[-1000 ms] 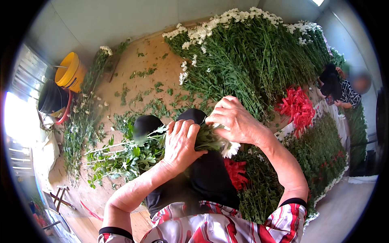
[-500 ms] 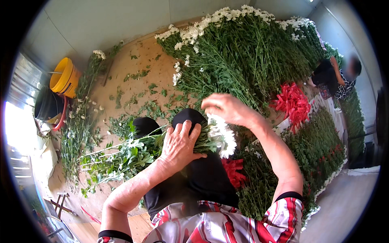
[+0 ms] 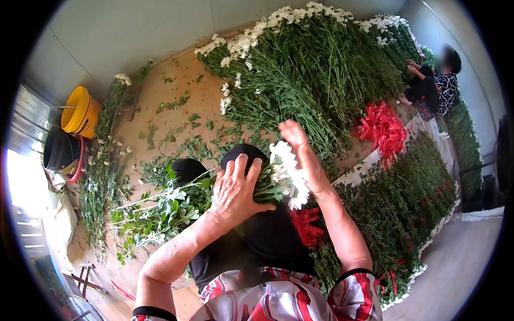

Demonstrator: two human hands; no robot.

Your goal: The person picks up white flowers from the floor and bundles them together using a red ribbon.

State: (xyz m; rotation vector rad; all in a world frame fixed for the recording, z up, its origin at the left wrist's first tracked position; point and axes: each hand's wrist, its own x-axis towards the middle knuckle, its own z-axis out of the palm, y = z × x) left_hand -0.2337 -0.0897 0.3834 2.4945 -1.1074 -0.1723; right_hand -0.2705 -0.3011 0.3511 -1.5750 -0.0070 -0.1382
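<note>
A bunch of white chrysanthemums [image 3: 289,176] lies across my black-trousered knees, its blooms to the right and its leafy stems to the left. My left hand [image 3: 238,187] is closed over the stems just below the flower heads, pressing them on my thigh. Beside the blooms, my right hand [image 3: 304,155] is raised with its fingers stretched out and its palm side toward the petals. It appears to touch the outer blooms, though the contact is partly hidden. Some red ribbon [image 3: 307,227] lies just right of my thigh.
A large heap of cut chrysanthemums [image 3: 316,75] fills the back. Red ribbons [image 3: 383,131] are piled at right, near tied bundles [image 3: 396,214]. A co-worker [image 3: 441,85] sits at far right. Yellow [image 3: 80,112] and black buckets [image 3: 58,150] stand left, beside loose stems [image 3: 101,182].
My right hand has come down from above the blooms to their right side, its fingers now pointing up. My left hand keeps its hold. The co-worker has sat more upright.
</note>
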